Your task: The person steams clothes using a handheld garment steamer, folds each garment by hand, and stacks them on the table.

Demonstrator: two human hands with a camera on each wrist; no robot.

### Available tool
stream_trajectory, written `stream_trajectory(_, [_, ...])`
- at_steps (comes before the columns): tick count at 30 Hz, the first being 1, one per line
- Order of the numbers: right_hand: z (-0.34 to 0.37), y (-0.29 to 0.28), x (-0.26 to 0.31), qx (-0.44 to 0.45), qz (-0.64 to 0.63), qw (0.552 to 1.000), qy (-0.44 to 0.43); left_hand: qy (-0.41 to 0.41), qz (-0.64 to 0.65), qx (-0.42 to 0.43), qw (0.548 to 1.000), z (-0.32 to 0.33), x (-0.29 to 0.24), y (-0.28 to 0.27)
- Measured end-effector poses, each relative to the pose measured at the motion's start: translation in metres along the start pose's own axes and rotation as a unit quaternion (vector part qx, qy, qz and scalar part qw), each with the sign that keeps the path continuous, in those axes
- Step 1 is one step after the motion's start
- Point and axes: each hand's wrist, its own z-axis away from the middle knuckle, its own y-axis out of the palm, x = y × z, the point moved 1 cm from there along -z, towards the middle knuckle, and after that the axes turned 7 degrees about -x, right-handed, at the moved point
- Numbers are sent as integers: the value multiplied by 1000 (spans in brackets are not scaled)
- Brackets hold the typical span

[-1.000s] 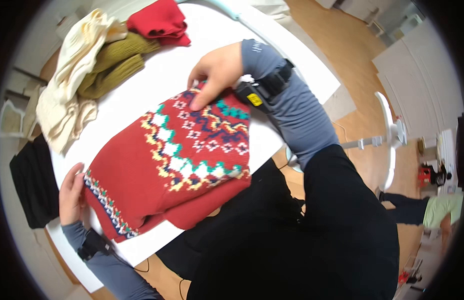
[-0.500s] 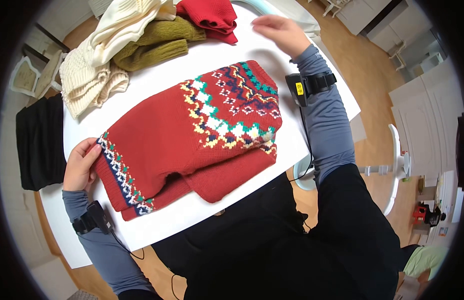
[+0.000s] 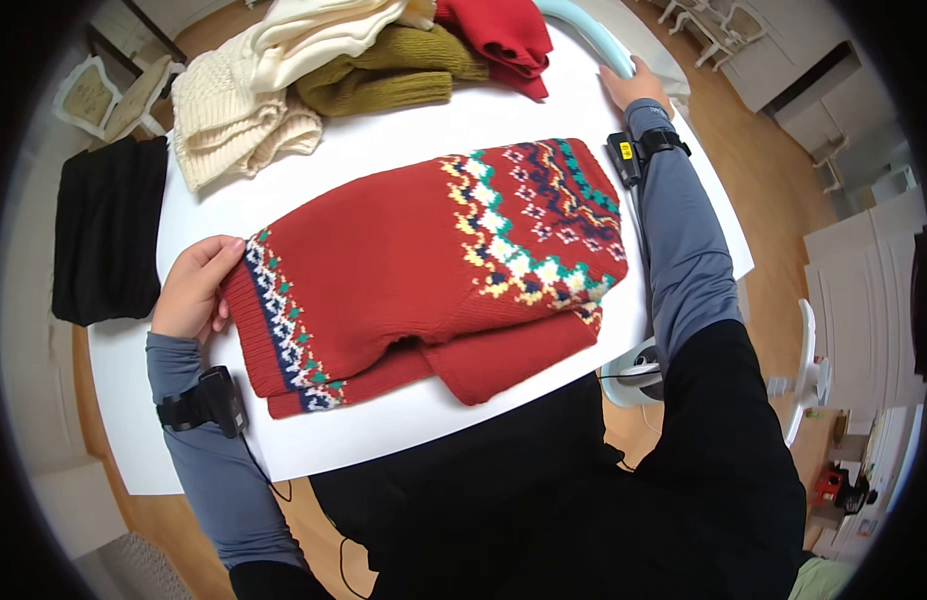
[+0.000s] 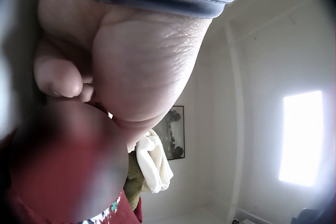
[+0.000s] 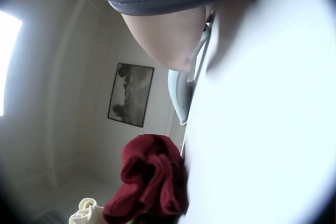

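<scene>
A folded red knitted sweater with a patterned hem and yoke lies on the white table. At its hem end, my left hand pinches the edge, thumb on top; in the left wrist view that hand is close to blurred red cloth. Beyond the yoke end, at the table's far right, my right hand has its thumb and fingers on either side of a pale blue curved tube. The right wrist view shows part of the hand beside the tube, fingertips hidden.
Cream knits, an olive knit and a dark red cloth lie along the far edge. Black folded cloth is at the left. A stand with a pale blue base is on the right, near the table edge.
My right hand has left the sweater's yoke and moved away to the pale blue tube. My left hand has stayed at the hem, its thumb now over the edge.
</scene>
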Motion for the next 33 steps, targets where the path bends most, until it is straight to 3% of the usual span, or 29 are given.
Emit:
stream_trajectory(2, [-9, 0, 2, 58, 48, 997, 7, -2, 5, 6, 1000, -1, 0, 0])
stream_trajectory(4, [-11, 3, 2, 42, 25, 999, 10, -2, 11, 3, 1000, -2, 1, 0])
stream_trajectory(7, [-7, -3, 1, -78, -5, 995, 55, 5, 7, 9, 1000, -3, 1, 0])
stream_trajectory(8, [-4, -5, -1, -80, -5, 995, 51, 7, 10, 13, 1000, -2, 0, 0])
stream_trajectory(11, [-6, -10, -12, -156, -138, 974, 93, 12, 14, 22, 1000, -2, 2, -1])
stream_trajectory(16, [3, -24, -30, -265, -252, 929, 52, 19, 30, 37, 999, 1, 1, -3])
stream_trajectory(18, [1, -29, -40, -314, -328, 889, -53, 27, 28, 46, 998, 3, 0, -4])
stream_trajectory(19, [8, -39, -39, -311, -334, 888, -58, 31, 27, 54, 998, 1, 2, -6])
stream_trajectory(22, [37, -88, -30, -279, -365, 883, -99, 27, 25, 55, 998, 3, 0, -6])
stream_trajectory(24, [54, -111, -29, -200, -448, 855, -166, 24, 26, 47, 998, 5, 1, -7])
stream_trajectory(25, [64, -123, -28, -197, -452, 853, -169, 22, 22, 50, 998, 6, 0, -7])
stream_trajectory(27, [81, -144, -25, -115, -465, 840, -255, 19, 9, 49, 999, 8, -3, -6])
stream_trajectory(28, [87, -153, -26, -113, -467, 838, -257, 19, 10, 46, 999, 8, -2, -7])
stream_trajectory(31, [104, -181, -25, 64, -427, 832, -349, 22, 19, 54, 998, 7, 0, -6])
stream_trajectory(33, [118, -204, -5, 96, -385, 810, -432, 24, 19, 55, 998, 6, 0, -7])
